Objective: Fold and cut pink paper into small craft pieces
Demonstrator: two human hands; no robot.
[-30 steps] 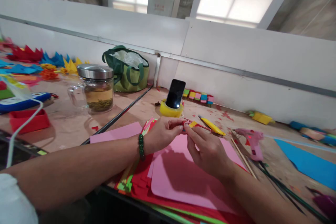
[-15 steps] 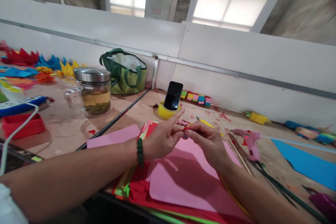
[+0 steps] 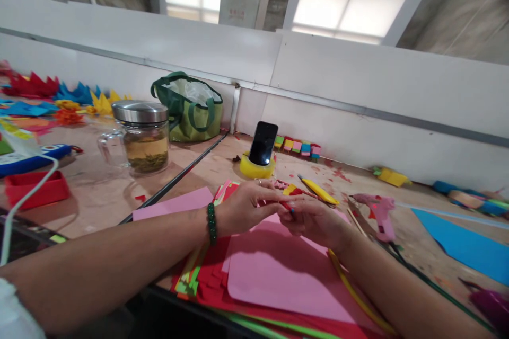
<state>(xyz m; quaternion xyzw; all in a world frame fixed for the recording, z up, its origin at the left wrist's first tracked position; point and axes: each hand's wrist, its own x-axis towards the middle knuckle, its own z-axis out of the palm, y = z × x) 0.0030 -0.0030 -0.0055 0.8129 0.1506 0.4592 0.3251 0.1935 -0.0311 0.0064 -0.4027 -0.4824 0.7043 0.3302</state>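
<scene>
My left hand (image 3: pixel 244 207) and my right hand (image 3: pixel 314 218) meet above a pink foam sheet (image 3: pixel 278 275). Between their fingertips they pinch a small red piece (image 3: pixel 285 205) that I cannot make out fully. A green bead bracelet (image 3: pixel 212 223) sits on my left wrist. Under the pink sheet lie red sheets (image 3: pixel 210 280) and green and yellow strips. A yellow strip (image 3: pixel 358 296) runs under my right forearm.
A yellow utility knife (image 3: pixel 318 190) and a pink glue gun (image 3: pixel 377 212) lie to the right. A phone (image 3: pixel 263 143) stands in a yellow tape roll. A glass jar of tea (image 3: pixel 142 136), a green bag (image 3: pixel 191 106), a blue sheet (image 3: pixel 465 246) and coloured paper shapes stand around.
Both hands dropped lower toward the pink sheet. My left index finger, pointing up half a second ago, has folded down onto the small red piece. The right hand turned flatter.
</scene>
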